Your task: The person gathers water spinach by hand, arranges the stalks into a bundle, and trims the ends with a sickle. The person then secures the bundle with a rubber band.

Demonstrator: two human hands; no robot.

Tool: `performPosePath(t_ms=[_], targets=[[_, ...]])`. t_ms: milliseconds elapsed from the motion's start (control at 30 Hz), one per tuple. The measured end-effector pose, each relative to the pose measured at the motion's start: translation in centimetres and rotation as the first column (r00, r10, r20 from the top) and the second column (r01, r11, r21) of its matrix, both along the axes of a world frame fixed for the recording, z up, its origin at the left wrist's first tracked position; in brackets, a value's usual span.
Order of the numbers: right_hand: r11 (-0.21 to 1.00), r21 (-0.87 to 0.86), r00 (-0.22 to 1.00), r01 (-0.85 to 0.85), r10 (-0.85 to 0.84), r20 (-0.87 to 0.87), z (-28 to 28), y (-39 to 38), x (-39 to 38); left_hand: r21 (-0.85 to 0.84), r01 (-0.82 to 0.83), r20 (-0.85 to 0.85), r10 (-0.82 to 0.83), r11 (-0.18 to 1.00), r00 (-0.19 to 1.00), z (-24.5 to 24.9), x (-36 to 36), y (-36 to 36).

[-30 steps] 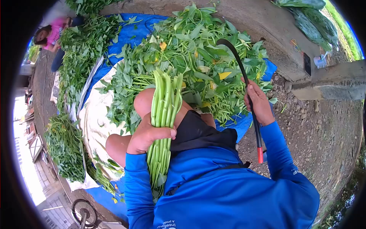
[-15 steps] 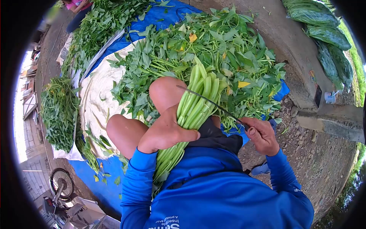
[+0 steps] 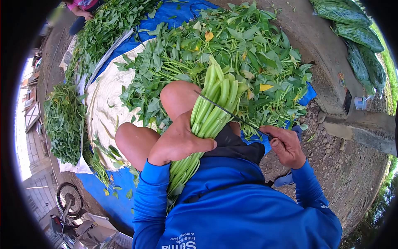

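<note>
A thick bundle of green stems (image 3: 222,95) leans across my lap, its pale stem ends pointing up and away. My left hand (image 3: 182,139) is wrapped round the middle of it, thumb across the front. My right hand (image 3: 285,145) grips the handle of a thin dark knife (image 3: 232,114). The blade lies across the stems above my left hand, its tip showing past their left side. Beyond my knees spreads a large heap of leafy greens (image 3: 232,45), with a few yellow leaves in it.
Under the heap lie a blue tarp (image 3: 103,195) and a pale sack (image 3: 110,112). More greens (image 3: 64,124) are piled at left. Filled net bags (image 3: 356,37) rest at upper right, near a concrete block (image 3: 360,130). Another person (image 3: 85,10) is at upper left. A wheel (image 3: 69,199) stands lower left.
The knife has shifted very slightly against the stems, and my right hand with it. My left hand keeps its hold on the bundle. The other person's arm shows more fully.
</note>
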State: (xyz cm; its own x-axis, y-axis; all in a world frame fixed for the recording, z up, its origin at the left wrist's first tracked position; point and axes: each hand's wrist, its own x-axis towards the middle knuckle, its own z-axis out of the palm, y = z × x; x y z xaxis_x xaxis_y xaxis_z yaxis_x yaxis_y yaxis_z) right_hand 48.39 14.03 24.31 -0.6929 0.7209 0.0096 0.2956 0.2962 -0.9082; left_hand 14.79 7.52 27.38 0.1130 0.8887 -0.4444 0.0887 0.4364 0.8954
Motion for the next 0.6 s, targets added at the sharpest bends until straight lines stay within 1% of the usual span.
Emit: performPosePath(t_ms=[67, 167, 200, 267, 300, 367, 400, 433, 467, 500, 567, 600], targets=[[0.993, -0.116, 0.992, -0.036, 0.049, 0.112, 0.8, 0.4, 0.6, -0.026, 0.011, 0.034, -0.01, 1.0, 0.999, 0.2, 0.0, 0.2], [0.998, -0.051, 0.997, -0.034, 0.038, 0.07, 0.1, 0.5, 0.3, -0.039, 0.018, 0.042, -0.017, 0.999, 0.999, 0.0, 0.3, 0.0], [0.998, -0.048, 0.995, -0.03, 0.034, 0.089, -0.1, 0.8, -0.1, -0.035, 0.022, 0.039, -0.021, 0.999, 0.999, -0.2, 0.5, 0.0], [0.999, -0.052, 0.992, -0.017, 0.023, 0.126, -0.6, 1.1, -1.5, 0.041, 0.085, -0.022, -0.084, 0.996, 0.996, -0.2, 1.9, 0.1], [1.0, 0.0, 0.996, 0.0, 0.0, 0.084, -1.6, 1.3, -2.1, 0.079, 0.122, -0.058, -0.118, 0.989, 0.991, -0.2, 2.5, 0.1], [0.994, 0.103, 1.0, 0.025, -0.025, -0.007, -3.9, 1.5, -3.0, 0.036, 0.095, 0.032, -0.096, 0.995, 0.995, -0.3, 2.4, -0.3], [0.99, 0.142, 0.999, 0.003, -0.01, 0.048, -3.5, 1.7, -2.9, 0.021, 0.069, 0.092, -0.071, 0.997, 0.993, 0.3, 1.6, -0.5], [0.994, 0.092, 0.99, 0.051, -0.063, 0.128, -4.9, 1.9, -2.0, -0.008, 0.035, 0.171, -0.033, 0.999, 0.985, 1.5, 0.3, -0.8], [0.994, 0.046, 0.973, 0.102, -0.109, 0.203, -7.9, 2.0, -0.4, -0.04, 0.002, 0.247, 0.008, 0.999, 0.969, 2.7, -1.1, -1.2], [0.989, 0.006, 0.95, 0.15, -0.146, 0.276, -10.8, 2.4, 0.8, -0.043, -0.011, 0.221, 0.02, 0.999, 0.975, 3.1, -2.1, -1.5], [0.963, 0.072, 0.898, 0.258, -0.267, 0.349, -15.8, 3.0, 2.9, -0.036, -0.056, 0.178, 0.062, 0.998, 0.982, 2.6, -3.5, -1.9], [0.923, 0.174, 0.888, 0.343, -0.379, 0.262, -17.9, 3.4, 2.0, -0.025, -0.097, 0.154, 0.099, 0.995, 0.983, 1.8, -3.5, -2.2]])
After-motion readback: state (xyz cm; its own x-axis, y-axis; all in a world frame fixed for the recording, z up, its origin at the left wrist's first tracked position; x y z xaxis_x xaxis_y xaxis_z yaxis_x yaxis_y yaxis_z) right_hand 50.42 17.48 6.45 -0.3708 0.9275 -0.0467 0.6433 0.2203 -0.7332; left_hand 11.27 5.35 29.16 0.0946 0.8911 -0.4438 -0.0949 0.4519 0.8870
